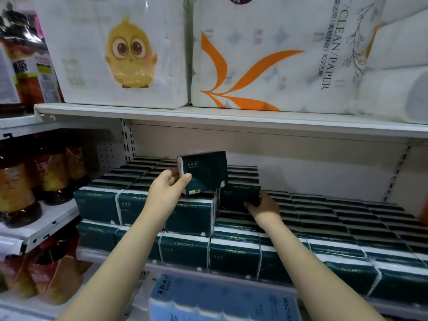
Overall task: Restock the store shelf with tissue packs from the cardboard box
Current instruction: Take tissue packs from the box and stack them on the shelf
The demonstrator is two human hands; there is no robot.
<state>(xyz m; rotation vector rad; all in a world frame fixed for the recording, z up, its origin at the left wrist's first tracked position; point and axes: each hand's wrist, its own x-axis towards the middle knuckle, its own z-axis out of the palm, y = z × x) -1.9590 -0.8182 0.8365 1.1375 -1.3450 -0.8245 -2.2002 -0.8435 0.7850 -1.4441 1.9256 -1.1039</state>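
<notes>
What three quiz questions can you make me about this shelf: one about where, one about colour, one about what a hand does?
1. Where is the chick pack? A. on the upper shelf, above the stacked packs B. on the floor C. in a hand
2. What colour is the raised tissue pack? A. red B. dark green C. yellow
3. What is the left hand doing? A. hanging empty B. gripping the raised tissue pack C. pressing the shelf flat
Answers: A, it stands on the board over the stacks; B, its wrapper is dark green; B, thumb and fingers curl round it.
</notes>
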